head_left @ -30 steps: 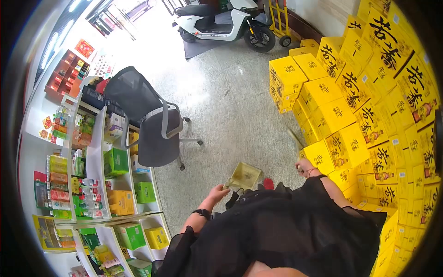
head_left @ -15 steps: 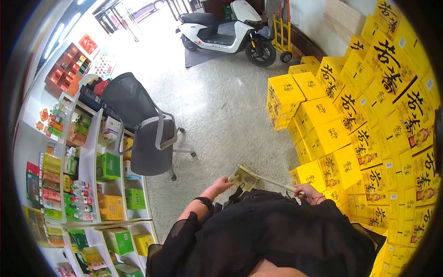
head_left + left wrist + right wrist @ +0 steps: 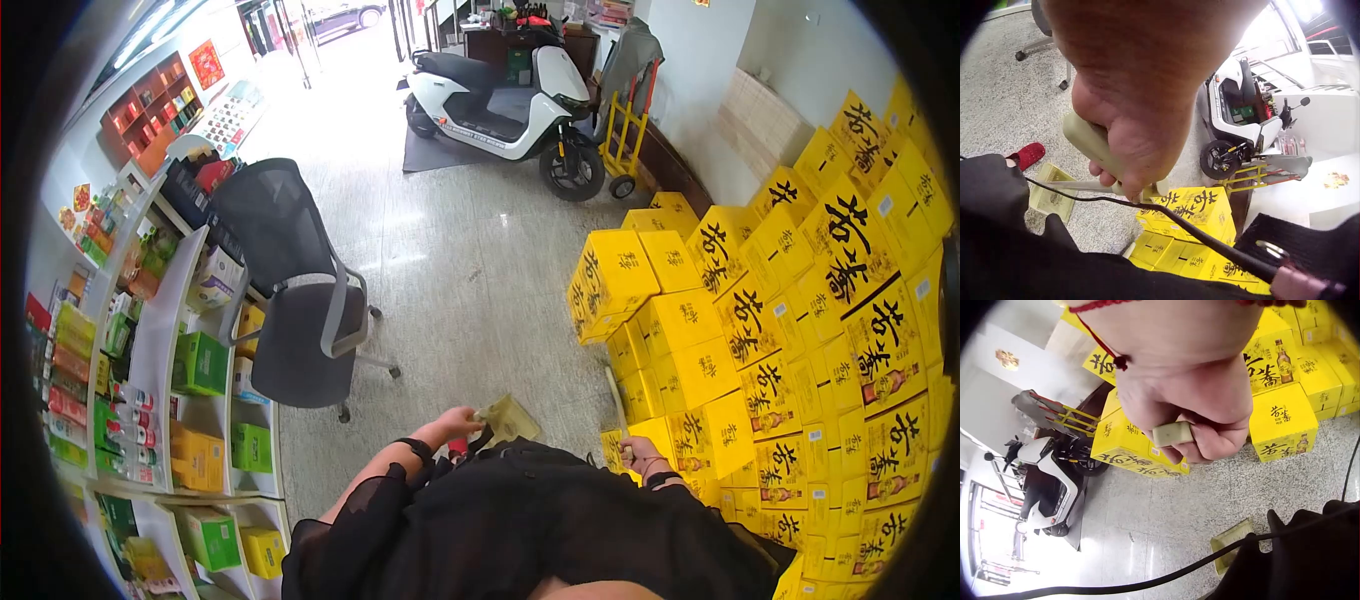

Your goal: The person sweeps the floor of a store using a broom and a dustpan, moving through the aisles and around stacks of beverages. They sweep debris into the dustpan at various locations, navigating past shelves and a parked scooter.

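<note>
My left hand (image 3: 458, 425) grips the pale handle (image 3: 1094, 147) of a long-handled dustpan, its fingers curled round it in the left wrist view. The yellowish dustpan (image 3: 515, 418) is low in front of my body, partly hidden by the black clothing; its thin shaft (image 3: 1079, 185) runs to it. My right hand (image 3: 645, 455) holds a pale pole (image 3: 615, 395), which points forward beside the stacked yellow boxes. In the right wrist view the pole's squared end (image 3: 1172, 434) shows between thumb and fingers. The pole's far end is not clearly visible.
Stacked yellow boxes (image 3: 700, 320) line the right side. A black office chair (image 3: 305, 310) and stocked shelves (image 3: 160, 350) stand on the left. Ahead is a white scooter (image 3: 510, 120) beside a yellow hand truck (image 3: 625, 140). A red clog (image 3: 1027, 156) is near the dustpan.
The right hand's pole first swung left across the dustpan, then back to point forward by the boxes. The left hand kept its grip. The head view has tilted up.
</note>
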Demonstrator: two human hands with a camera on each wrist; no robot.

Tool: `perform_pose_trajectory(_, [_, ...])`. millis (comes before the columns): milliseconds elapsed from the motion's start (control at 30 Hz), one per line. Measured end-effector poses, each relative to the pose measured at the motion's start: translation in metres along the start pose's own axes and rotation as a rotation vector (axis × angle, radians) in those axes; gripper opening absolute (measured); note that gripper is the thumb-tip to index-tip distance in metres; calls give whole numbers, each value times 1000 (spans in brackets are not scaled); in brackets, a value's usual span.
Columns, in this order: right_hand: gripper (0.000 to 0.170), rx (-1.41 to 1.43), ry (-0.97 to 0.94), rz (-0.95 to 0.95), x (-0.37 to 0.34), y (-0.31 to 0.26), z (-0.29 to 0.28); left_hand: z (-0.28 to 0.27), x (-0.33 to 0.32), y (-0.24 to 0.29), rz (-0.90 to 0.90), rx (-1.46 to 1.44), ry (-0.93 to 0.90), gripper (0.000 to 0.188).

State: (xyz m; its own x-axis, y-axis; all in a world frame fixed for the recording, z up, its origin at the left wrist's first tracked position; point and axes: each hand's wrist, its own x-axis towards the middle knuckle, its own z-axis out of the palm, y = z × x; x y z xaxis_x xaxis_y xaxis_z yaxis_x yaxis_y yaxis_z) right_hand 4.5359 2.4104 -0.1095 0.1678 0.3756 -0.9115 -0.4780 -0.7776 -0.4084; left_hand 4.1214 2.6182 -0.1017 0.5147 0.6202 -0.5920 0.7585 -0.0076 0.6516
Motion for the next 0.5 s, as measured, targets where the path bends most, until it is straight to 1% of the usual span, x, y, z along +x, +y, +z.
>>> perform_pose_trajectory(67, [11, 127, 5, 101, 17, -8, 21, -32, 2, 1, 5, 22, -24, 44])
perform_pose_trajectory(100, [16, 104, -2, 88, 13, -15, 38, -46, 3, 2, -2, 44, -27, 43])
perform_pose_trajectory(133, [16, 110, 10, 84, 11, -18, 51, -57, 7, 2, -7, 63, -31, 43])
perform_pose_trajectory(200, [17, 75, -109, 130, 9, -27, 74, -71, 30, -25, -6, 13, -50, 43])
perform_pose_trajectory(233, [16, 109, -115, 182, 11, -30, 89, -79, 37, -34, -22, -38, -64, 43])
perform_pose_trajectory(267, [16, 112, -98, 182, 10, -30, 100, -87, 42, -43, -12, -44, -76, 43])
perform_pose_trajectory(333, [11, -51, -125, 133, -1, -36, 130, -109, 46, -48, -4, 17, -63, 43])
perform_pose_trajectory(367, [11, -52, -111, 134, 0, -38, 141, -120, 45, -47, -5, 26, -59, 43])
perform_pose_trajectory(400, [7, -105, -160, 88, -1, -40, 153, -127, 51, -55, 2, 18, -68, 43])
perform_pose_trajectory(433, [5, -158, -211, 41, -1, -41, 165, -134, 57, -64, 34, 48, -37, 41])
perform_pose_trajectory(467, [5, -156, -200, 43, -1, -43, 176, -139, 63, -70, 65, 79, -6, 40])
perform_pose_trajectory(500, [7, -123, -238, 71, -12, -52, 192, -152, 59, -63, 59, 155, -6, 41])
